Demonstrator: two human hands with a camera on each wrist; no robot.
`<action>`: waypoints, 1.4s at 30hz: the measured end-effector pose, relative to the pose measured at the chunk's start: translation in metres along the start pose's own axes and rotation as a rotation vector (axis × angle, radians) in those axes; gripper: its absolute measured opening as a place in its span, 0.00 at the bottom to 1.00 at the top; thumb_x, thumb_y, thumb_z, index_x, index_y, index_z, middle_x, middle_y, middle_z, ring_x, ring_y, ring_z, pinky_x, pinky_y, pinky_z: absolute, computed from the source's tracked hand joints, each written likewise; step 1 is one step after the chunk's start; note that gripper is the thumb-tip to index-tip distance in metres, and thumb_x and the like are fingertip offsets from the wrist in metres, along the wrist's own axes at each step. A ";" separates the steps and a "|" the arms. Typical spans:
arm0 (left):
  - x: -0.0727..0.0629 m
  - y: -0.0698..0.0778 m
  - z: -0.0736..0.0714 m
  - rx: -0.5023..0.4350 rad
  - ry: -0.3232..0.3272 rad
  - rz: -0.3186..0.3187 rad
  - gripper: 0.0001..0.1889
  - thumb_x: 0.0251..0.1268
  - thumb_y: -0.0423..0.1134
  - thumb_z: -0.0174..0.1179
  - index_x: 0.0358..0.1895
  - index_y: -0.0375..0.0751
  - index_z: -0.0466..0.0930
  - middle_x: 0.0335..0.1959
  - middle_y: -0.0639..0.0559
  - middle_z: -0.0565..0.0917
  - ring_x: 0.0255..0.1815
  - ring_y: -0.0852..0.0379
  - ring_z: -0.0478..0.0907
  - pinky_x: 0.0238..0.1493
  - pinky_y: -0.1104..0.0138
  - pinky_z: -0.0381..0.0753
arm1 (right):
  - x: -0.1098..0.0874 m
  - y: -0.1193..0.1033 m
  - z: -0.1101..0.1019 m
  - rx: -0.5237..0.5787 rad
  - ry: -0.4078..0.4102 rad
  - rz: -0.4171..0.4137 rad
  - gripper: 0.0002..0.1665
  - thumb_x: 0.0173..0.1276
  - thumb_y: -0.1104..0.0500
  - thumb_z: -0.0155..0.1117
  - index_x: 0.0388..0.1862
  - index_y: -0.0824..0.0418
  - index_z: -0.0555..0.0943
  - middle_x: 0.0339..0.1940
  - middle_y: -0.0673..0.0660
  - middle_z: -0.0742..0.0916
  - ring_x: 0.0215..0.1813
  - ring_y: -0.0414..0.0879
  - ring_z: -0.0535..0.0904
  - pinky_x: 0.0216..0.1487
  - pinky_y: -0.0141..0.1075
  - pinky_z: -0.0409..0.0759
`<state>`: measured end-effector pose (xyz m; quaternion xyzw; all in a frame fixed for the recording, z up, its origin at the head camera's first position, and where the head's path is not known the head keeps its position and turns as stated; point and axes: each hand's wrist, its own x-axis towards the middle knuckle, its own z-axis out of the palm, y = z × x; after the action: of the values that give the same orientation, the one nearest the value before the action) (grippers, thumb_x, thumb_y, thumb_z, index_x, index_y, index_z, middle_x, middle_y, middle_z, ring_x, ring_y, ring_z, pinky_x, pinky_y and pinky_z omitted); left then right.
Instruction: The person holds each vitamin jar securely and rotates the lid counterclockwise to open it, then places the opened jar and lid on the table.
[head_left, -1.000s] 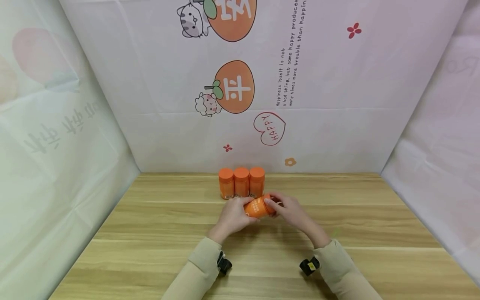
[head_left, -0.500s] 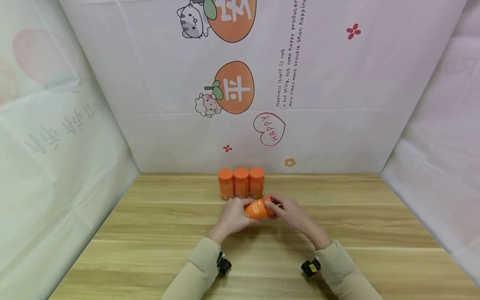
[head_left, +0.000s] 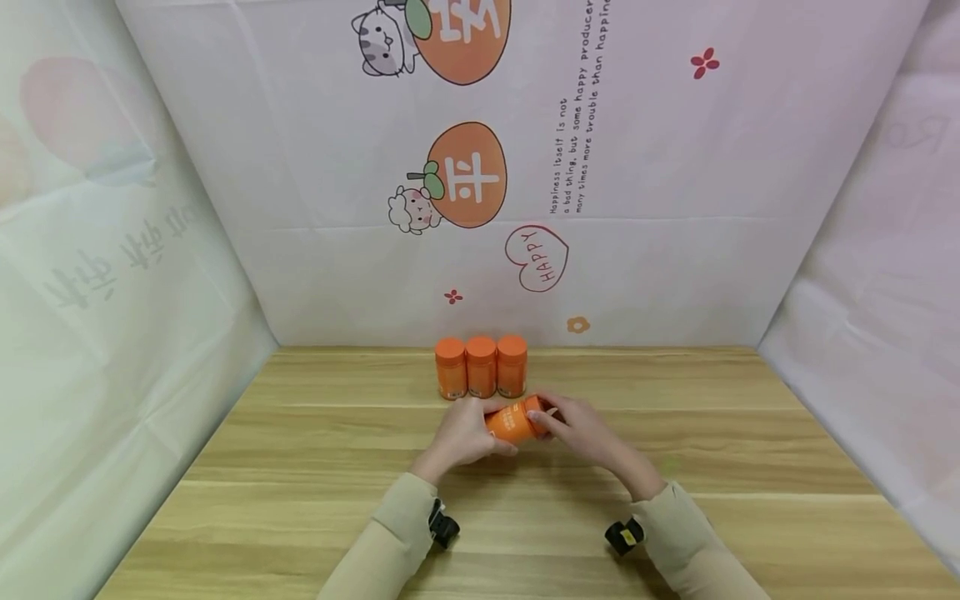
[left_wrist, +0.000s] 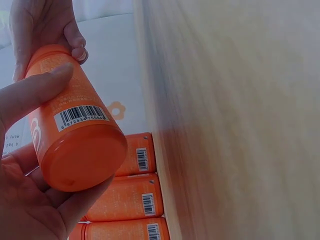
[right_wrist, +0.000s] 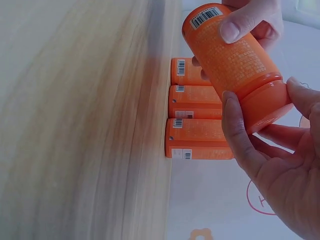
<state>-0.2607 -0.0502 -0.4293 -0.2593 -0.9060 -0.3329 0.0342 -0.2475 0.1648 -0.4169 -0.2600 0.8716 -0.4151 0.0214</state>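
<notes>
Orange bottle [head_left: 512,423] is gripped, tilted, in the left hand [head_left: 461,435]; its cap [right_wrist: 265,106] (on the bottle) is pinched by the right hand [head_left: 583,427]. Since one second ago it is shifted slightly lower in head view; the closure is judged unchanged. Beyond the left hand, three bottles [head_left: 481,371] are seen.

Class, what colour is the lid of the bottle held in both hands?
The lid is orange; it shows best in the right wrist view.

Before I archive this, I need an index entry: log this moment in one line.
left hand: grips tilted orange bottle; right hand: holds its lid; three other bottles: upright in a row on table
</notes>
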 end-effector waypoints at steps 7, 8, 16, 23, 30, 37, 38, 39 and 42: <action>-0.001 -0.001 -0.002 -0.009 -0.016 -0.013 0.32 0.38 0.46 0.77 0.54 0.52 0.81 0.39 0.57 0.83 0.35 0.61 0.75 0.39 0.67 0.74 | -0.001 0.000 0.000 -0.030 -0.004 -0.018 0.28 0.73 0.46 0.50 0.64 0.62 0.71 0.47 0.59 0.84 0.39 0.42 0.83 0.39 0.38 0.83; -0.001 -0.001 -0.002 -0.015 -0.019 -0.016 0.31 0.38 0.46 0.77 0.54 0.52 0.81 0.39 0.57 0.83 0.35 0.61 0.75 0.39 0.67 0.74 | -0.002 0.000 0.000 -0.033 -0.005 -0.026 0.28 0.73 0.46 0.50 0.64 0.63 0.71 0.47 0.59 0.84 0.38 0.42 0.83 0.38 0.37 0.83; -0.001 -0.003 -0.005 -0.089 -0.058 -0.043 0.31 0.38 0.46 0.76 0.54 0.53 0.80 0.38 0.57 0.82 0.36 0.60 0.74 0.38 0.67 0.74 | -0.003 0.000 -0.002 0.002 -0.044 -0.081 0.28 0.73 0.49 0.51 0.65 0.64 0.69 0.49 0.61 0.83 0.39 0.55 0.83 0.38 0.34 0.82; -0.002 -0.003 -0.007 -0.217 -0.104 -0.082 0.31 0.40 0.45 0.75 0.56 0.53 0.79 0.38 0.52 0.81 0.29 0.57 0.76 0.25 0.66 0.78 | -0.005 0.002 -0.007 0.070 -0.098 -0.083 0.29 0.73 0.51 0.52 0.67 0.64 0.65 0.52 0.62 0.81 0.46 0.54 0.82 0.43 0.45 0.82; -0.003 -0.004 -0.008 -0.260 -0.131 -0.109 0.27 0.41 0.45 0.75 0.51 0.51 0.81 0.35 0.53 0.80 0.24 0.57 0.77 0.23 0.64 0.79 | -0.007 0.003 -0.011 0.093 -0.114 -0.089 0.28 0.71 0.52 0.56 0.67 0.59 0.66 0.60 0.59 0.78 0.55 0.56 0.80 0.49 0.38 0.80; -0.003 -0.005 -0.008 -0.234 -0.118 -0.095 0.25 0.39 0.48 0.74 0.47 0.50 0.82 0.33 0.56 0.81 0.30 0.59 0.76 0.29 0.66 0.77 | -0.007 0.008 -0.012 0.168 -0.124 -0.121 0.27 0.68 0.58 0.60 0.65 0.57 0.67 0.63 0.59 0.75 0.60 0.59 0.76 0.54 0.43 0.78; -0.003 -0.005 -0.008 -0.235 -0.118 -0.095 0.25 0.40 0.48 0.74 0.47 0.50 0.82 0.33 0.57 0.81 0.30 0.59 0.76 0.29 0.66 0.78 | -0.008 0.008 -0.012 0.179 -0.127 -0.122 0.27 0.68 0.58 0.60 0.65 0.57 0.67 0.63 0.59 0.75 0.60 0.60 0.75 0.54 0.44 0.78; -0.003 -0.005 -0.007 -0.235 -0.117 -0.096 0.26 0.39 0.48 0.74 0.48 0.50 0.82 0.33 0.57 0.81 0.30 0.59 0.76 0.29 0.66 0.78 | -0.008 0.009 -0.012 0.194 -0.130 -0.124 0.28 0.68 0.58 0.60 0.65 0.57 0.67 0.63 0.59 0.75 0.61 0.60 0.74 0.55 0.46 0.77; -0.003 -0.005 -0.006 -0.223 -0.108 -0.090 0.25 0.39 0.49 0.74 0.47 0.50 0.82 0.33 0.58 0.82 0.31 0.60 0.76 0.32 0.67 0.77 | -0.007 0.011 -0.012 0.232 -0.139 -0.140 0.28 0.66 0.60 0.61 0.65 0.58 0.67 0.64 0.59 0.74 0.63 0.62 0.72 0.57 0.51 0.75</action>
<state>-0.2618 -0.0588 -0.4281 -0.2379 -0.8746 -0.4183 -0.0585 -0.2489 0.1828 -0.4180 -0.3442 0.7937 -0.4947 0.0827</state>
